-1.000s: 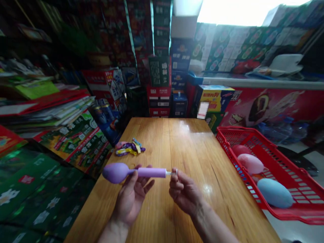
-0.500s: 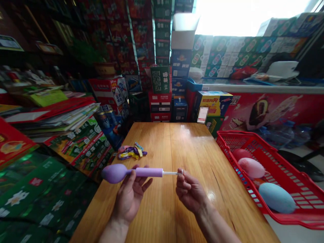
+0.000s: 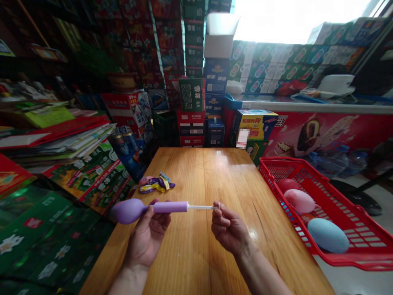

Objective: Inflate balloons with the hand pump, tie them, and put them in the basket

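My left hand [image 3: 146,235] is closed around the purple barrel of a small hand pump [image 3: 170,207], held level over the wooden table [image 3: 199,246]. A partly filled purple balloon [image 3: 126,211] sits on the pump's left end. My right hand [image 3: 229,231] pinches the ring handle of the white plunger rod [image 3: 201,207], which is drawn out to the right of the barrel. A small heap of limp, coloured balloons [image 3: 156,184] lies on the table farther back on the left.
A red plastic basket [image 3: 334,221] stands at the table's right edge with pink and blue filled balloons [image 3: 328,240] inside. Stacked cartons and flattened boxes crowd the left side and the back. A red freezer chest [image 3: 322,131] runs along the right rear.
The plunger rod has been drawn farther out of the barrel. My left hand, the pump and the balloon have shifted left.
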A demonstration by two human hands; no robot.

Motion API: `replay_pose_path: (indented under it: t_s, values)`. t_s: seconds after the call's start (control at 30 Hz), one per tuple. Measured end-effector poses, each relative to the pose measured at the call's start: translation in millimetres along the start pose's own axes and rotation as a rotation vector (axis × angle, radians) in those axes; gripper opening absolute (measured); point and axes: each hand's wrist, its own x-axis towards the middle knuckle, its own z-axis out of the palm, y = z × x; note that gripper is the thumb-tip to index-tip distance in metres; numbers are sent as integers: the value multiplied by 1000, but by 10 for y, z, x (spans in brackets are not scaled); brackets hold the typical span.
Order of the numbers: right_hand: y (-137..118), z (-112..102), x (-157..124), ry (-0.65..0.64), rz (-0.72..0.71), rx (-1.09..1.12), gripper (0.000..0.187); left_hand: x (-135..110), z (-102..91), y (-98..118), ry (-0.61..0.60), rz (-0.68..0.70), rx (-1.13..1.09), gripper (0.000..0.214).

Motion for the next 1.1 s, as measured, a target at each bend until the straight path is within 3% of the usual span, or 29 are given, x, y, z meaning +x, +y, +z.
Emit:
replay_pose_path:
  t_s: [0.13,0.3,0.43,0.57,0.7,0.87,1.1]
  values:
    - [157,-83,46,43,25,-13,26,-76,-5,-126,-102,-99,36,30]
    - [257,-109,98,54,69,15,25,-75,-17,-279,-109,-108,49,27]
    - [127,-42,76,39,101,-23,16,28,-84,-178,-91,-73,55,26]
    - [3,15,39,22,30,-31,7,78,-159,-48,-67,24,78,31]
    - [99,-13,38,5,63,-64,11,-2,-163,-138,-168,-46,125,33]
    - [230,-77,97,9,114,-6,15,-39,-138,-305,-143,-65,117,28]
    - [32,9,47,-4,81,-50,7,66,-170,-87,-87,36,85,24]
